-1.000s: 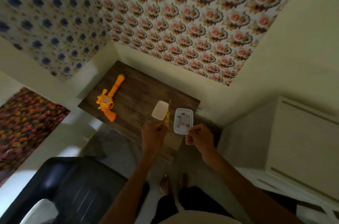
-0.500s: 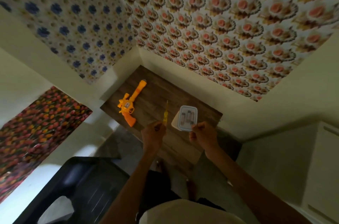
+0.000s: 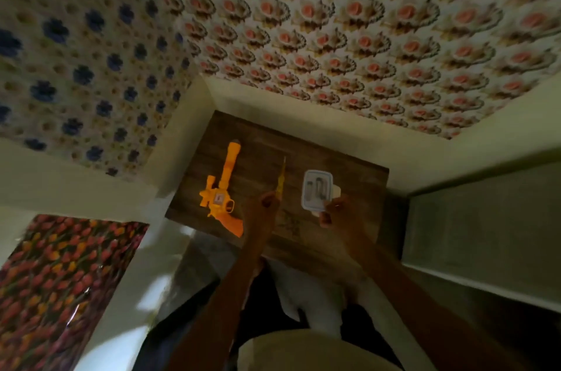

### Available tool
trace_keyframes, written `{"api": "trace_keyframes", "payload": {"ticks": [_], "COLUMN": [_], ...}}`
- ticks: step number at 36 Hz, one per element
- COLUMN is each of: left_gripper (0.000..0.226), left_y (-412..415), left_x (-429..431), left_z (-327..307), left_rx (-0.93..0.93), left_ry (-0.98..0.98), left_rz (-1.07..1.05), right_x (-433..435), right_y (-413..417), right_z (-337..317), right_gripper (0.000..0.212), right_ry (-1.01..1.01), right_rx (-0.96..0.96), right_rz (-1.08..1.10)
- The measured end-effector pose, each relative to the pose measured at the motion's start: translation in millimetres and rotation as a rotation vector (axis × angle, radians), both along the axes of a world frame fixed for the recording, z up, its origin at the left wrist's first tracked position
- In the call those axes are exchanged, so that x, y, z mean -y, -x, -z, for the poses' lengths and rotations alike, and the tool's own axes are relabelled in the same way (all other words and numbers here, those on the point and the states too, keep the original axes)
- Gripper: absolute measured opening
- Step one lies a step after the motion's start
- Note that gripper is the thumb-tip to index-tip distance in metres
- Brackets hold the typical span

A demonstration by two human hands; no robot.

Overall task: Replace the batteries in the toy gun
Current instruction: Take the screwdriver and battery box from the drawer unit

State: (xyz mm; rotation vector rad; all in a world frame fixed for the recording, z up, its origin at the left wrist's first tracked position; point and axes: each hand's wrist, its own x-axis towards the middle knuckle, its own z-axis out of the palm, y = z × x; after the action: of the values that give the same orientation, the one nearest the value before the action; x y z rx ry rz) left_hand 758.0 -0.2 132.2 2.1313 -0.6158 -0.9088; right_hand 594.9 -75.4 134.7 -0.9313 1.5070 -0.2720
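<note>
The view has swung round since a moment ago, and the small wooden table (image 3: 349,176) now sits square in front of the person, tucked into the corner of the papered walls. Both grips hold as before. The left hand (image 3: 262,212) stays curled round the handle of the yellow screwdriver (image 3: 280,179), its thin shaft pointing away towards the far wall. The right hand (image 3: 337,214) keeps its fingers bent on the near corner of the clear box (image 3: 315,190). The pale lid (image 3: 336,190) lay in plain sight between screwdriver and box a second back. Now only a sliver of it peeks out at the box's right edge. Inside the box are the batteries (image 3: 318,190), greyish upright shapes too blurred to count.

The toy gun (image 3: 223,191) has not shifted on the wood. It lies flat on the left part of the table, just left of the left hand and apart from it, with nobody touching it. It is bright orange all over, a revolver shape. The long barrel runs away from the person towards the wall, and the grip curves back to the near edge of the table. There is a small pale square patch on its side by the trigger guard, and a stubby piece juts out on its left flank.
</note>
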Motion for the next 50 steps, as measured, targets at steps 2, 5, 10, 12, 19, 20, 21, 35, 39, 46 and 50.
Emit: {"api": "trace_keyframes", "payload": {"ticks": [2,5,10,12,19,20,21,35,39,46,50], "left_gripper": [0.017,0.004,0.018,0.02,0.027,0.033,0.037,0.022,0.011,0.022,0.015], "left_y": [-21,-52,-84,-93,-112,-113,-114,-112,-104,-100,-97], "left_x": [3,12,20,27,30,31,35,92,102,118,119], "left_z": [11,39,115,147,245,257,258,329,326,336,336], "left_rx": [-0.049,-0.145,-0.222,-0.232,-0.19,-0.178,-0.144,-0.115,-0.121,-0.102,-0.079], "left_ry": [0.016,-0.003,-0.077,-0.095,-0.063,-0.062,-0.047,0.046,0.05,-0.001,-0.022], "left_rz": [0.011,0.093,0.174,0.217,0.225,0.234,0.239,0.227,0.25,0.265,0.284], "right_x": [-4,-3,3,7,15,14,15,40,55,81,83], "right_y": [-19,-49,-87,-100,-121,-122,-124,-132,-138,-144,-146], "right_z": [4,23,78,104,202,214,217,305,283,281,282], "right_gripper": [0.029,0.026,0.01,0.011,0.022,0.027,0.027,0.019,0.021,0.012,0.023], "right_ry": [0.0,0.006,-0.056,-0.067,-0.057,-0.056,-0.056,0.078,0.035,0.066,0.046], "right_rx": [-0.024,-0.06,-0.102,-0.116,-0.21,-0.245,-0.262,-0.415,-0.412,-0.452,-0.497], "right_rz": [0.058,0.152,0.28,0.298,0.361,0.359,0.369,0.398,0.423,0.411,0.357]}}
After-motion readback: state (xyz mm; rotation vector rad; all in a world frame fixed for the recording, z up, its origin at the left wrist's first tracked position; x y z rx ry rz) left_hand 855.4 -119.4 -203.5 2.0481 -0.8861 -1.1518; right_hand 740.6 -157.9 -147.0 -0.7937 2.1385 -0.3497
